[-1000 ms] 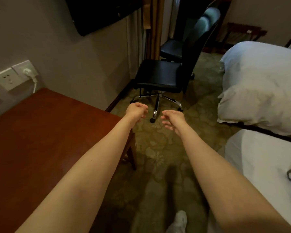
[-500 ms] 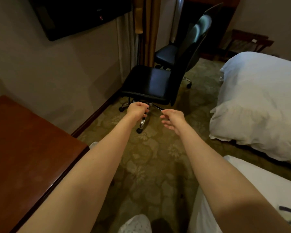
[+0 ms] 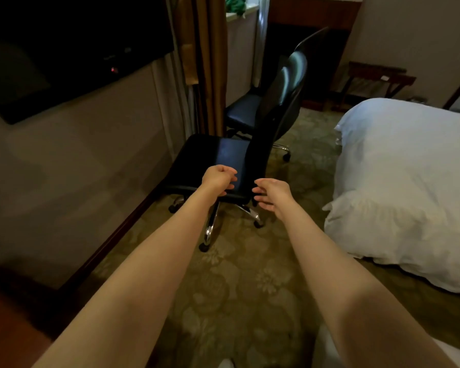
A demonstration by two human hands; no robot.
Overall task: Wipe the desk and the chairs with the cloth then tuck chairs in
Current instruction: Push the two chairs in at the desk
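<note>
A black swivel chair [image 3: 202, 160] on a chrome wheeled base stands ahead of me, seat turned toward the wall, its tall back at the right. A second black chair [image 3: 243, 110] stands behind it near the curtains. My left hand [image 3: 218, 179] reaches out over the near chair's front seat edge with loosely curled fingers and holds nothing. My right hand [image 3: 272, 193] is stretched out beside it, fingers spread and relaxed, close to the chair's back corner. Only a corner of the brown desk [image 3: 8, 333] shows at the lower left. No cloth is in view.
A white bed with a duvet [image 3: 406, 187] fills the right side, leaving a carpeted aisle [image 3: 239, 282] between it and the wall. A dark wall-mounted screen [image 3: 64, 43] hangs on the left. Gold curtains [image 3: 205, 65] and a wooden luggage rack [image 3: 375, 81] stand at the back.
I have moved toward the chair, so it looms larger and the desk has slid almost out of view. Both hands now reach the seat, and the right fingers have spread.
</note>
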